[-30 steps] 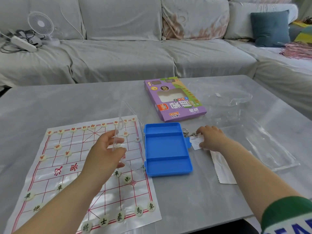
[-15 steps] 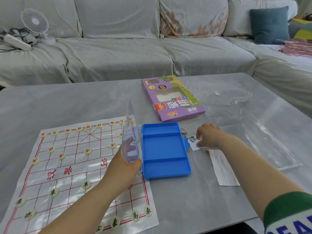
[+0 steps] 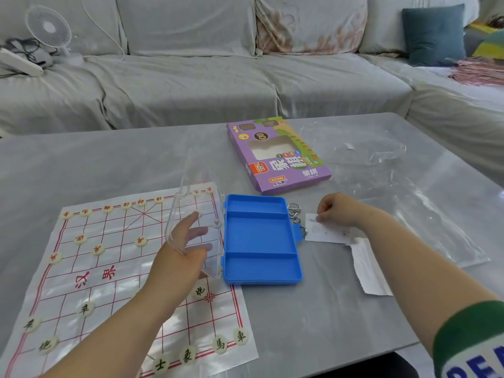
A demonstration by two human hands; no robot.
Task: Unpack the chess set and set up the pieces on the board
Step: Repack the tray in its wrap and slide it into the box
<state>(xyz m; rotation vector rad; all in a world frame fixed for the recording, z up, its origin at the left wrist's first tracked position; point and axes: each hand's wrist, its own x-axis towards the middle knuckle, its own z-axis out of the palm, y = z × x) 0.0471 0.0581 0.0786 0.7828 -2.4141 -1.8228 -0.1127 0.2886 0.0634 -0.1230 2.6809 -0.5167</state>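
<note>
A smooth grey table (image 3: 109, 159) stood before a sofa (image 3: 191, 85) draped in crumpled pale cloth, with a white fan (image 3: 49, 28) and a teal cushion (image 3: 433, 34) on it. The left hand (image 3: 185, 246) kept its fingers straight, flat against the clear lid (image 3: 199, 181) of a blue plastic case (image 3: 259, 241) — the lid tilted up over them. Under its wrist lay the glossy Chinese chess board sheet (image 3: 95, 276), with round cream pieces (image 3: 241, 336) on its red lines. The right hand (image 3: 341, 210) pinched a white card (image 3: 327, 233) with curled fingers — metal rings (image 3: 294, 208) just left of them, the purple chess box (image 3: 281, 159) beyond.
</note>
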